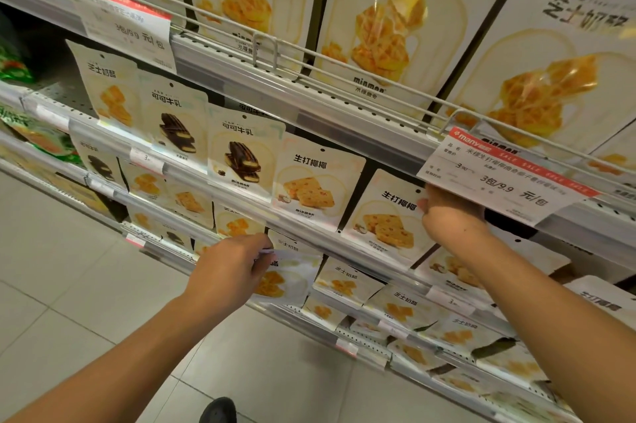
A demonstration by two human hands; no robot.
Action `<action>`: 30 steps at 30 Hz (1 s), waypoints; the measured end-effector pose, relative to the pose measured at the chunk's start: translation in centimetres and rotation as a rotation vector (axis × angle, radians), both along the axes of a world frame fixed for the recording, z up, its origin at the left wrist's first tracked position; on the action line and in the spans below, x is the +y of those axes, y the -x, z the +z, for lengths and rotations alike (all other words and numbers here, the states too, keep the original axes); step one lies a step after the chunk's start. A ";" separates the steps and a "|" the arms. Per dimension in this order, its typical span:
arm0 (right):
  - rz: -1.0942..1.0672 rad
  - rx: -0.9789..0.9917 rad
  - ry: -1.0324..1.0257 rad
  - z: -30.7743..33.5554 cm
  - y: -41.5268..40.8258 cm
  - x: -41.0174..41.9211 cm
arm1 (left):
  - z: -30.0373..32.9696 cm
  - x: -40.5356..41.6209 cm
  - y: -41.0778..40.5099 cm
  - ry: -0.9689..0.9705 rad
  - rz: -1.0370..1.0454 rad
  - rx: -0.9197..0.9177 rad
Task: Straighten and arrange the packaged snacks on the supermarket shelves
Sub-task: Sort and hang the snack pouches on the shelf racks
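Left hand pinching cheese packet, right hand gripping coconut packet — stocked shelves

On the top shelf large waffle-biscuit boxes stand side by side behind a wire rail. A price card hangs from that shelf's front edge at the right. On the shelf below, two cocoa pouches stand left of two coconut pouches. The right hand reaches under the card beside the right coconut pouch. One shelf lower, the left hand rests on a cheese pouch.
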State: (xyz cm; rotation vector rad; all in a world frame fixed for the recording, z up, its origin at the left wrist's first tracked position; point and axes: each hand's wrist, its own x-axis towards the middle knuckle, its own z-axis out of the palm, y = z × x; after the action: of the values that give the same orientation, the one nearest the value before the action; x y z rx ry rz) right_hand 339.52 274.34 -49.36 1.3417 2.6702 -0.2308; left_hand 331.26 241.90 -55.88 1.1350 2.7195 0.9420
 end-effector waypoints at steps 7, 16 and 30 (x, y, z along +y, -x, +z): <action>0.328 0.127 -0.207 0.8 -2.9 -4.0 | 0.4 0.8 -1.0 0.015 0.002 0.010; 0.762 0.370 0.544 -3.1 -3.1 -14.5 | 3.9 -1.3 -3.3 -0.017 0.070 -0.038; 0.520 0.524 0.864 -4.0 7.1 -28.7 | -3.1 -21.5 0.2 -0.188 0.582 -0.456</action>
State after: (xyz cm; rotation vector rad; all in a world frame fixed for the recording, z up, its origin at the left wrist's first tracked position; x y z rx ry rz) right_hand 332.42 245.61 -53.38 0.3339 2.5875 -1.5953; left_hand 331.10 220.44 -58.97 0.0749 2.6243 1.3366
